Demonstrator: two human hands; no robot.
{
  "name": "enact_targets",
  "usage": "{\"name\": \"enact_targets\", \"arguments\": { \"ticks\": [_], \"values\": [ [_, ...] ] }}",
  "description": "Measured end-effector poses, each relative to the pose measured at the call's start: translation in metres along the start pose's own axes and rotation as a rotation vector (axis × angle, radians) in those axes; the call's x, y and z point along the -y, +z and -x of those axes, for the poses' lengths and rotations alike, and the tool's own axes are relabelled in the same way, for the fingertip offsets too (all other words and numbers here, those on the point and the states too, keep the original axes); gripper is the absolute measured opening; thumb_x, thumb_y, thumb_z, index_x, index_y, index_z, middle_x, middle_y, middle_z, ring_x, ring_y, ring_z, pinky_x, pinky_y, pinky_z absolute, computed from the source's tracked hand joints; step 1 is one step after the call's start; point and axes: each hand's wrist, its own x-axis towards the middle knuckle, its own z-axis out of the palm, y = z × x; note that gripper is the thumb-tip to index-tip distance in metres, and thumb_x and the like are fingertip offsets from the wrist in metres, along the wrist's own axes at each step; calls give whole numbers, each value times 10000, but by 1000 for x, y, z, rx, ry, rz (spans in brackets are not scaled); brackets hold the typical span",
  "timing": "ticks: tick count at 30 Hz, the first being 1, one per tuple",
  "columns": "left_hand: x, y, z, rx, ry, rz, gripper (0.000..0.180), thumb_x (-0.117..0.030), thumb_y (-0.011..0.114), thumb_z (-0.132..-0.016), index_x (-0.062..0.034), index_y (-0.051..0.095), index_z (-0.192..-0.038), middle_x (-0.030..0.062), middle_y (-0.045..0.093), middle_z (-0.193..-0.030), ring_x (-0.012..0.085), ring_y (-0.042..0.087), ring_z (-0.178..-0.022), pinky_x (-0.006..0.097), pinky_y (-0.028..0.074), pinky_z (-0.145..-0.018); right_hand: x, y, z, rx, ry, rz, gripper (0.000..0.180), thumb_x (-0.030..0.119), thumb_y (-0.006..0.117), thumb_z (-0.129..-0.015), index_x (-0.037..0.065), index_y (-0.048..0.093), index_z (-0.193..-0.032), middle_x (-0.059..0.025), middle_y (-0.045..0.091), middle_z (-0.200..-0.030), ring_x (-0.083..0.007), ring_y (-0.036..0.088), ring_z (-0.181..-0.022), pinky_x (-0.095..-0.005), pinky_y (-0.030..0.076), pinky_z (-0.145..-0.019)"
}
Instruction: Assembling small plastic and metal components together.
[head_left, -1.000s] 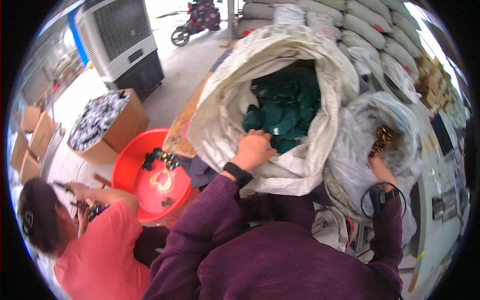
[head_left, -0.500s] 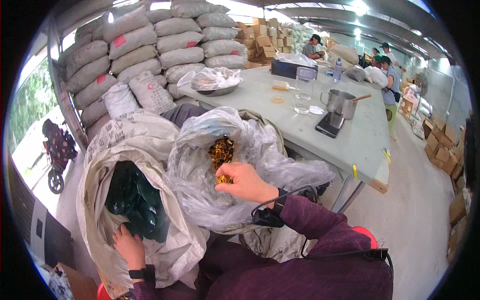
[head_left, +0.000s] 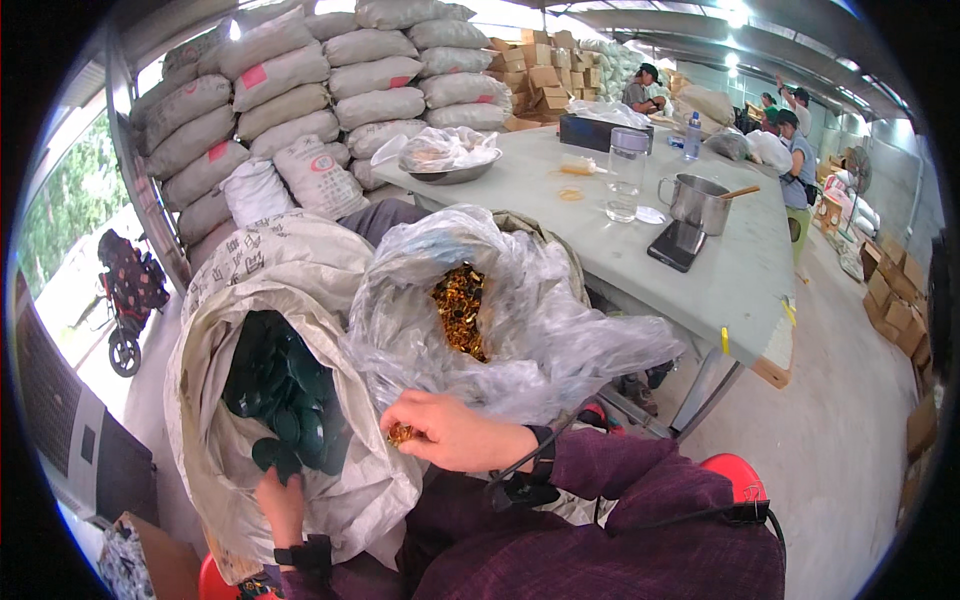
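My right hand (head_left: pixel 447 432) is closed around a pinch of small gold metal pieces (head_left: pixel 401 434), held just in front of a clear plastic bag (head_left: pixel 540 320) full of the same gold pieces (head_left: pixel 460 305). My left hand (head_left: pixel 279 503) grips the near rim of a white woven sack (head_left: pixel 250 290), at the edge of a pile of dark green round parts (head_left: pixel 280 385) that fills it. Both sleeves are dark purple. A black band sits on each wrist.
A grey table (head_left: pixel 700 270) to the right carries a metal pot (head_left: pixel 697 203), a clear jar (head_left: pixel 626 172), a black scale (head_left: pixel 676 245) and a metal bowl (head_left: pixel 445 170). Stacked sacks (head_left: pixel 300 90) fill the back. People (head_left: pixel 790 150) work beyond the table. A scooter (head_left: pixel 125 295) stands at left.
My right hand came out of the clear bag toward me, holding gold pieces. The view swung from the red basin side to the table side. My left hand stayed at the white sack.
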Motion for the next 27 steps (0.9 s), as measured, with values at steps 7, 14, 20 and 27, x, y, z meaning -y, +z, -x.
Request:
{"name": "enact_targets", "arguments": {
  "ticks": [7,14,20,27],
  "values": [
    [-34,-11,31,-10,-29,463,131,-26,525,-775,31,584,-877,99,618,-700,218,574,-505,305,456,-465,-4,24,3,101,122,-178,237,84,635,-742,22,536,-948,-143,555,-875,-314,560,-784,-369,442,-689],
    [-124,-39,64,298,-294,1050,202,-52,512,-792,29,577,-965,55,604,-742,116,544,-503,229,424,-416,-3,51,5,152,149,-418,254,23,623,-813,37,561,-1059,-54,538,-942,-116,554,-775,-253,450,-687],
    [-139,-47,75,427,-316,1075,231,-82,508,-830,-10,564,-1041,25,622,-776,63,561,-527,189,408,-432,-15,59,17,93,475,-979,249,-19,536,-855,-7,536,-1104,-67,615,-977,-140,621,-825,-273,502,-763],
    [-142,-45,79,424,-353,1056,197,-38,488,-830,16,565,-1003,42,625,-758,75,562,-522,205,425,-427,-23,64,22,178,406,-1055,279,17,575,-860,0,517,-1133,-72,602,-1020,-143,620,-834,-267,509,-779]
  ]
}}
